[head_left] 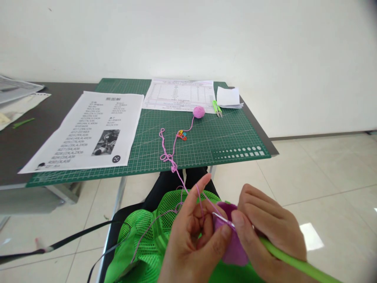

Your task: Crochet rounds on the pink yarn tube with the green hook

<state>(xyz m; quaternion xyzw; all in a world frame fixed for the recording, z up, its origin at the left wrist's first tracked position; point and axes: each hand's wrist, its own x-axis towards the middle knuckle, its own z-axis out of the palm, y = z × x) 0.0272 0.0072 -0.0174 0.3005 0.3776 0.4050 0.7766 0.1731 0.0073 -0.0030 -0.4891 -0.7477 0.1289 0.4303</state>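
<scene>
Over my lap, my left hand (197,232) pinches the edge of a purple crochet piece (232,247) between thumb and fingers. Its index finger points up, with pink-purple yarn (201,198) looped over it. My right hand (265,228) grips a crochet hook (224,219) with a silver shaft and a long green handle. The hook's tip lies at the upper edge of the piece, close to my left thumb. Part of the crochet piece is hidden behind my fingers. From my left hand the yarn runs up to a tangled length (167,157) at the mat's front edge.
A green cutting mat (235,129) covers part of the dark table (17,145). On it lie a printed pattern sheet (88,129), a form (182,94), a yarn ball (198,112), stitch markers (182,135), green snips (217,108) and white paper slips (229,97). A black strap (73,237) hangs at lower left.
</scene>
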